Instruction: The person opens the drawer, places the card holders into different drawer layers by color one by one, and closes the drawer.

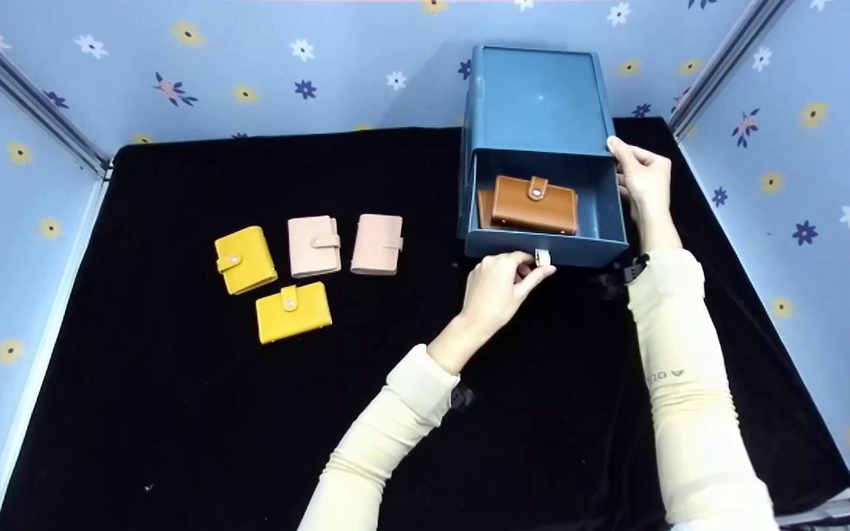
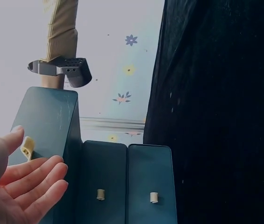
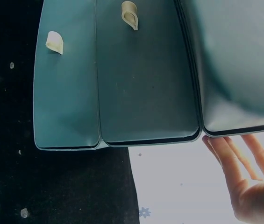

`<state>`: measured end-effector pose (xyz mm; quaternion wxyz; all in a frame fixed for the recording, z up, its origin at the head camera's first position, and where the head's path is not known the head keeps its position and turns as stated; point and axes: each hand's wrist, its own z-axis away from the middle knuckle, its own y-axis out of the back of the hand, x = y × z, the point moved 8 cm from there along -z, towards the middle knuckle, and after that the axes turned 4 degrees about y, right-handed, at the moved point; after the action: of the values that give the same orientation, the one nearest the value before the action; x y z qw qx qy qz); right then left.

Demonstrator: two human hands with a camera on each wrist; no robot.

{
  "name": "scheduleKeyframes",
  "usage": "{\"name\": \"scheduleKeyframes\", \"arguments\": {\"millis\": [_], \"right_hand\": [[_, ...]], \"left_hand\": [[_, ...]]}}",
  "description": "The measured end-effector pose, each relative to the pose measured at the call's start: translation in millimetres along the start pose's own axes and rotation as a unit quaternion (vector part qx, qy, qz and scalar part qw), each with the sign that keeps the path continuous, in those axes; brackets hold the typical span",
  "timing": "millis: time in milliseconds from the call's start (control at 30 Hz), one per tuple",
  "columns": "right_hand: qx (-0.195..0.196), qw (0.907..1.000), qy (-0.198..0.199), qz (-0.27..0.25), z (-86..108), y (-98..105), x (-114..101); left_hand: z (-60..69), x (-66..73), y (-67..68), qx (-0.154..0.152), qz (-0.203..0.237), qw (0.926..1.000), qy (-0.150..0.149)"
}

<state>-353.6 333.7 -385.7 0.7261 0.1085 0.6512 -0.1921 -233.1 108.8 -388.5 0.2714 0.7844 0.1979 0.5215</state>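
A blue drawer cabinet [image 1: 536, 96] stands at the back right, its top drawer [image 1: 580, 251] pulled out. Inside lies a brown snap-strap card holder [image 1: 543, 206] over another brown piece [image 1: 484, 209], mostly covered. My left hand [image 1: 499, 287] is at the drawer's cream pull tab [image 2: 27, 147], which sits between the thumb and the extended fingers; no firm pinch shows. My right hand [image 1: 645, 177] touches the cabinet's right side, thumb at the top front edge. In the right wrist view its fingers [image 3: 230, 163] are straight against the side wall.
Two yellow card holders [image 1: 246, 259] [image 1: 294, 313] and two pink ones [image 1: 314, 246] [image 1: 378, 245] lie left of the cabinet on black cloth [image 1: 174, 413]. Two lower drawers [image 3: 146, 79] are closed, each with a pull tab. Flowered panels [image 1: 351, 66] border the table.
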Motion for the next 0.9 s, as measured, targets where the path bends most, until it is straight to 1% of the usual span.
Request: {"name": "scheduleKeyframes", "arguments": {"millis": [200, 433, 567, 800, 900], "right_hand": [[-0.001, 1.0, -0.004, 0.005, -0.2, -0.4, 0.1], [0.001, 1.0, -0.008, 0.004, -1.2, -0.1, 2.5], [0.0, 0.9999, -0.011, 0.003, -0.3, 0.1, 3.0], [0.002, 1.0, -0.005, 0.007, 1.3, 0.2, 0.4], [0.001, 1.0, -0.003, 0.008, 1.2, 0.1, 0.2]], "left_hand": [[-1.6, -3.4, -3.8, 0.002, 0.012, 0.9996, 0.026], [-2.5, -4.4, -10.4, -0.003, 0.038, 0.9987, 0.035], [-2.1, -3.1, -11.0, 0.012, 0.036, 0.9989, 0.027], [-3.1, -0.5, -10.6, 0.044, 0.044, 0.9981, -0.007], [-5.5, -1.2, -10.3, 0.051, 0.053, 0.9972, -0.013]]}}
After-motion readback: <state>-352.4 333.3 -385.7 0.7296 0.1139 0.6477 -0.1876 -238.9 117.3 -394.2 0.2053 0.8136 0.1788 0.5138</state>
